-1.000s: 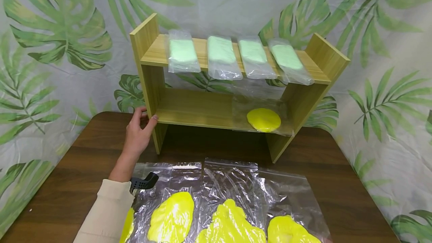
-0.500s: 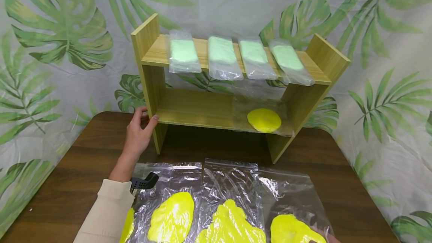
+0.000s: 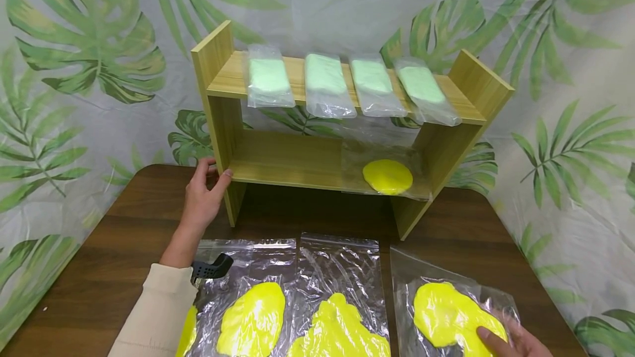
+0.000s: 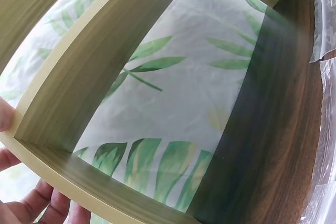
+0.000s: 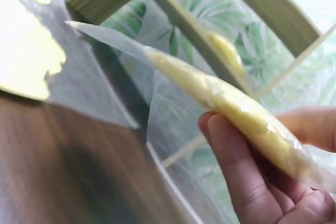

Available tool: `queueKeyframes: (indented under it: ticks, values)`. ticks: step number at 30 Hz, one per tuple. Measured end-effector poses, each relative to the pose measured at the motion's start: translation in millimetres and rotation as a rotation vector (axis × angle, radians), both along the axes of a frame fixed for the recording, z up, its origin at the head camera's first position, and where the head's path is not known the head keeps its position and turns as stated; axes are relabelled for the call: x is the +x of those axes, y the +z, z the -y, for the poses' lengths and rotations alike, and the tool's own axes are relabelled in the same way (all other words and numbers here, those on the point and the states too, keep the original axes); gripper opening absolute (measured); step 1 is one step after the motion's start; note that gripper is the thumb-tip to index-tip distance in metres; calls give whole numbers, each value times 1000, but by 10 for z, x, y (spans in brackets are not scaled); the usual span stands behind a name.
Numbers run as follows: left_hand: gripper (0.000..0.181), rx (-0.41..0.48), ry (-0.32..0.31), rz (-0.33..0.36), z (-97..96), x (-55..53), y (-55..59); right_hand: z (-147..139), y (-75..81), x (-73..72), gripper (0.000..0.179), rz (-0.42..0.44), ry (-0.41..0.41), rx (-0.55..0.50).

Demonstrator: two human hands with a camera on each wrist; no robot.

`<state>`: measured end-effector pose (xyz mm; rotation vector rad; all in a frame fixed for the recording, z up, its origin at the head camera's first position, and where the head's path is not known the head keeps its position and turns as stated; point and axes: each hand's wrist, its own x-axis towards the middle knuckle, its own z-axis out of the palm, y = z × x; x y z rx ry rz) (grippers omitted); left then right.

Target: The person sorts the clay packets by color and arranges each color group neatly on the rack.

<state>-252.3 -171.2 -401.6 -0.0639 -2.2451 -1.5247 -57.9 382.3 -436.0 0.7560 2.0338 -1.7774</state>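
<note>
My left hand (image 3: 204,194) grips the left side of a small wooden shelf (image 3: 283,161). Its thumb lies on the front edge of the lower board, and in the left wrist view the other fingers (image 4: 55,205) curl round the outside of the side panel. At the lower right, my right hand (image 3: 518,339) pinches a clear zip bag with a flattened yellow doughy mass (image 3: 448,313) inside. The right wrist view shows that bag edge-on, raised off the table between thumb and fingers. Another bagged yellow disc (image 3: 387,176) lies on the right of the lower board.
Several bags of pale green material (image 3: 324,73) lie along the top board, their ends overhanging its front. On the dark wooden table (image 3: 114,247), more bags of yellow dough (image 3: 253,318) lie side by side before the shelf. A leaf-print cloth (image 3: 342,4) hangs behind.
My right hand has come into view at the lower right, lifting the rightmost yellow bag and shifting it to the right, away from its neighbour. The left hand has stayed on the shelf.
</note>
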Motion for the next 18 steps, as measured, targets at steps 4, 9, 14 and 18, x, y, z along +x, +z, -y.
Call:
queueKeyframes:
  ticks: [4, 9, 14, 18]
  values:
    - [37, -3, -6, 0, -2, 7, 3, 179, 211, -46, 80, -20, -43, 138]
    - [38, -1, -13, 6, 5, 3, -9, 316, 459, -113, 88, -31, 33, 226]
    - [39, -8, -21, 13, 17, -1, -15, 413, 645, -156, 71, -85, 85, 266]
    - [39, -10, -26, 6, 20, -3, -14, 469, 734, -194, 40, -186, 127, 193]
